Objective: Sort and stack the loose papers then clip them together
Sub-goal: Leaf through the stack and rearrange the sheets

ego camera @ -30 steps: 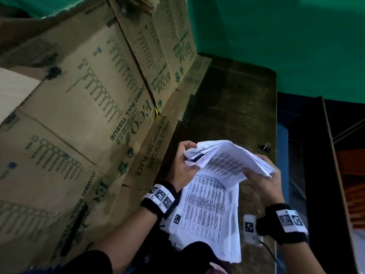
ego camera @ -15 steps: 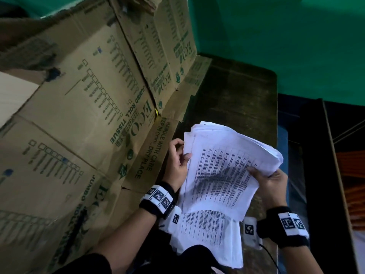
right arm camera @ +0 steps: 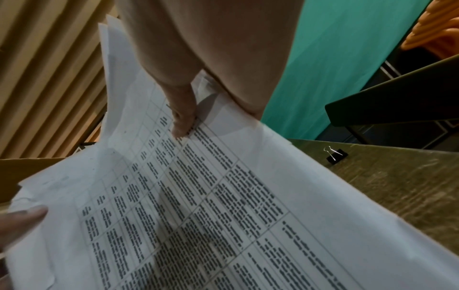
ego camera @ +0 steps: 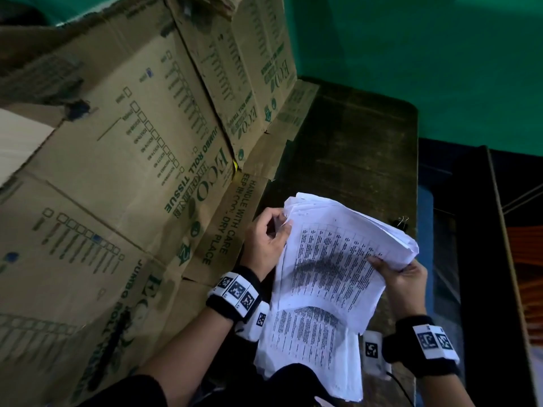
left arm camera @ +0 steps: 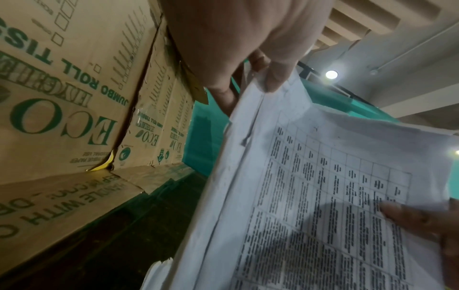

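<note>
Papers (ego camera: 332, 259) unchanged between both hands, barely shifted.

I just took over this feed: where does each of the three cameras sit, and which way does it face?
Head: worn on the head, looking down at the paper stack, left hand, right hand and both forearms.
Left wrist: looks along the left hand's fingers pinching the stack's corner, cardboard boxes behind.
Right wrist: looks along the right thumb lying on the top sheet.
Shared: head and right wrist both show the binder clip on the table.
</note>
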The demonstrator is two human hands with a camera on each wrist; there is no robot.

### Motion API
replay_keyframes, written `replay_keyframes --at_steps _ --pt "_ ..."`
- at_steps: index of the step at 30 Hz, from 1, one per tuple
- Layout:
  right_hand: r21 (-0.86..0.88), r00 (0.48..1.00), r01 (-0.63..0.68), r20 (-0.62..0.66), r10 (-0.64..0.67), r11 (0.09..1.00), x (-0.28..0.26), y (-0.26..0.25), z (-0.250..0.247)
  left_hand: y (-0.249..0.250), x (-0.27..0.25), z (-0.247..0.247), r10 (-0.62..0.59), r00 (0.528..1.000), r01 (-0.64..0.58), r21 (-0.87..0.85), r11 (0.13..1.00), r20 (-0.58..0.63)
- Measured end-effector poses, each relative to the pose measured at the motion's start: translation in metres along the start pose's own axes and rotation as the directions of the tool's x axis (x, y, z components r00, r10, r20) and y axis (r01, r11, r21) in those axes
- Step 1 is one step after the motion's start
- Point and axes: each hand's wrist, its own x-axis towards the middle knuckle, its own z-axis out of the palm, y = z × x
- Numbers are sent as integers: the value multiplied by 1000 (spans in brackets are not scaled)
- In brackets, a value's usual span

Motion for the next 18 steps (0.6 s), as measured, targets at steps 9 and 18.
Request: replay_keyframes --at_steps 9,18 --pt "43 1000 -1 -13 2 999 -4 -7 -1 2 13 -14 43 999 -43 43 998 1" --pt "14 1000 -8 12 8 1000 -4 -2 -5 3 16 -19 -14 991 -3 127 992 130"
